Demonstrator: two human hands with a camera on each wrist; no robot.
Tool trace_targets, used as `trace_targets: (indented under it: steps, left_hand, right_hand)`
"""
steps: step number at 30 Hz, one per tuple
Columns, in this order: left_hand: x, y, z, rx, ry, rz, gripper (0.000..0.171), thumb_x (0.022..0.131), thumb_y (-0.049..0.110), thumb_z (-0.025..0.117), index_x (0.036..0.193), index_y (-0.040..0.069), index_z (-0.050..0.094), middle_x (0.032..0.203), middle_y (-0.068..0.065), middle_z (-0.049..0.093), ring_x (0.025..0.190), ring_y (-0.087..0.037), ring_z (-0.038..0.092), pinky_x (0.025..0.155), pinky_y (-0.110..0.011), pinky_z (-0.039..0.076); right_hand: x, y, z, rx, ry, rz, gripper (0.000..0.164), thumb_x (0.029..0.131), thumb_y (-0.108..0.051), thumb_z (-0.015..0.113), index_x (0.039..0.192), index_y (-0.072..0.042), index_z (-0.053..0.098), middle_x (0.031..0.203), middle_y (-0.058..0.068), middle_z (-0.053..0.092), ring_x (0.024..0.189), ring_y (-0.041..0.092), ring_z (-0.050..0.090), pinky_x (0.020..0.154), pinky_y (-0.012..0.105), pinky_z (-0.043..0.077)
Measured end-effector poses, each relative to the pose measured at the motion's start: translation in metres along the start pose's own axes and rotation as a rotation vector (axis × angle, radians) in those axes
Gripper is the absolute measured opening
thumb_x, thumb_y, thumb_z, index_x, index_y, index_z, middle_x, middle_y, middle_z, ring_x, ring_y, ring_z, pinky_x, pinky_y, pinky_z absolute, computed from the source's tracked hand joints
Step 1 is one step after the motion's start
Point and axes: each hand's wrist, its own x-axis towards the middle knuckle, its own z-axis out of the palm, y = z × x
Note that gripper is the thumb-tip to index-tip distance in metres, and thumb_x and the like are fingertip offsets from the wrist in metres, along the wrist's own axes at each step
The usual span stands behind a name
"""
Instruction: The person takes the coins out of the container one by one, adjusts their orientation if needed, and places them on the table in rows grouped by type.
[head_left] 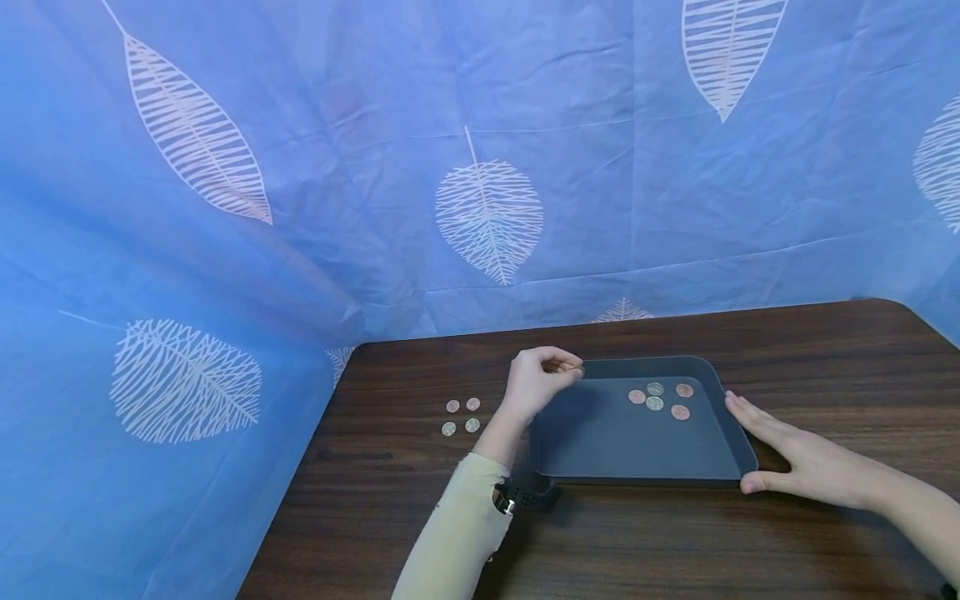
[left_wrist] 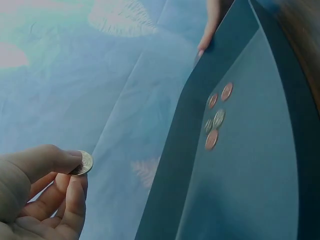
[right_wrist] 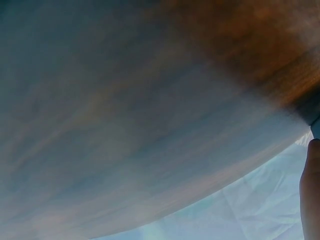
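Over the left end of a dark grey rectangular tray point(head_left: 622, 454), my left hand point(head_left: 534, 385) pinches a coin point(left_wrist: 86, 163) between thumb and fingertips. The left wrist view shows this coin tilted, its face partly covered by the thumb. Several coins, some coppery and some silvery, lie on the tray floor toward the far right, among them a silvery coin point(head_left: 655, 403) and a copper coin point(head_left: 680, 412). My right hand point(head_left: 813, 462) rests against the tray's right side, fingers extended along the rim and thumb at the near corner.
Left of the tray, several more coins lie on the dark wood table point(head_left: 637, 542), including a silvery coin point(head_left: 472, 425) and a copper coin point(head_left: 452, 406). A blue curtain point(head_left: 337, 183) with white leaf prints hangs behind the table and along its left side.
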Motion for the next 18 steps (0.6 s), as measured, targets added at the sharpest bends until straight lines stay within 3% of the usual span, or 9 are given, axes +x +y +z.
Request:
trace_targets:
  steps: [8,12,14,15,18]
  left_hand:
    - [-0.01,-0.017,-0.035,0.001,0.085,-0.047,0.013,0.084,0.012,0.074,0.095,0.006,0.075,0.083,-0.002,0.069,0.075,-0.013,0.062,0.066,-0.026,0.051]
    - [-0.016,-0.025,-0.047,-0.013,0.117,-0.056,0.013,0.084,0.012,0.074,0.095,0.006,0.075,0.084,-0.004,0.068,0.077,-0.016,0.062,0.072,-0.038,0.053]
    - [-0.019,-0.029,-0.053,-0.003,0.139,-0.074,0.013,0.084,0.012,0.074,0.095,0.006,0.075,0.083,-0.003,0.068,0.078,-0.016,0.061,0.087,-0.049,0.043]
    - [-0.02,-0.031,-0.056,-0.001,0.149,-0.083,0.013,0.084,0.011,0.074,0.095,0.005,0.074,0.083,-0.002,0.068,0.078,-0.016,0.062,0.088,-0.052,0.043]
    - [-0.025,-0.04,-0.063,0.016,0.177,-0.121,0.012,0.083,0.01,0.074,0.094,0.005,0.075,0.082,-0.001,0.068,0.077,-0.015,0.062,0.089,-0.053,0.043]
  right_hand:
    - [0.001,-0.001,-0.001,-0.006,-0.004,0.006,0.102,0.083,-0.036,0.073,0.155,-0.019,0.003,0.158,0.015,0.003,0.123,0.056,0.033,0.081,0.064,0.041]
    - [0.0,-0.001,-0.001,-0.014,-0.002,0.005,0.102,0.083,-0.036,0.073,0.155,-0.019,0.003,0.157,0.016,0.004,0.122,0.057,0.035,0.081,0.064,0.041]
    - [0.0,-0.001,-0.001,-0.017,-0.003,0.007,0.103,0.083,-0.037,0.073,0.155,-0.019,0.003,0.157,0.016,0.004,0.122,0.057,0.036,0.081,0.064,0.041]
    - [0.0,-0.001,-0.001,-0.018,-0.004,0.01,0.103,0.082,-0.038,0.073,0.155,-0.019,0.003,0.157,0.016,0.004,0.122,0.057,0.035,0.081,0.064,0.04]
    - [0.001,-0.001,-0.001,-0.015,-0.009,0.013,0.103,0.082,-0.039,0.073,0.155,-0.019,0.002,0.157,0.015,0.003,0.123,0.057,0.034,0.081,0.065,0.04]
